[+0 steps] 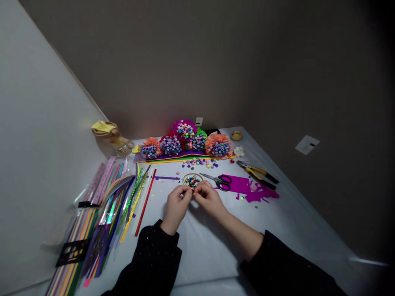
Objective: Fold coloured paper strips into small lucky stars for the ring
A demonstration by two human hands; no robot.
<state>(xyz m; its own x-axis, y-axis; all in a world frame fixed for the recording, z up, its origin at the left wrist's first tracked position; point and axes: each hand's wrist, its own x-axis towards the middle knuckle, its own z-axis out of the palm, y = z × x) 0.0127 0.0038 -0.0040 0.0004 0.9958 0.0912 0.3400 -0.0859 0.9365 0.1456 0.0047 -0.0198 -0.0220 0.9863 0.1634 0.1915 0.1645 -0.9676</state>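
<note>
My left hand (pixel 179 204) and my right hand (pixel 210 200) meet fingertip to fingertip over the white table. Both are closed in a pinch, and whatever lies between the fingers is too small to make out, with only a hint of red showing. Just beyond the fingertips is a small round dish (pixel 184 179) of shiny multicoloured folded paper stars (pixel 192 181), partly covered by my hands. Black-handled scissors (pixel 222 182) lie beside the dish on the right. Left of my hands are loose glittery paper strips: red (pixel 145 202), yellow (pixel 134 205) and green (pixel 135 188).
Tissue-paper flowers (pixel 185 130) filled with small stars stand at the back. Pastel stars (pixel 203 163) lie scattered before them. Magenta paper (pixel 236 184) and yellow-black pliers (pixel 257 172) are at the right. Packs of paper strips (pixel 72 250) and a boot-shaped basket (pixel 112 137) occupy the left.
</note>
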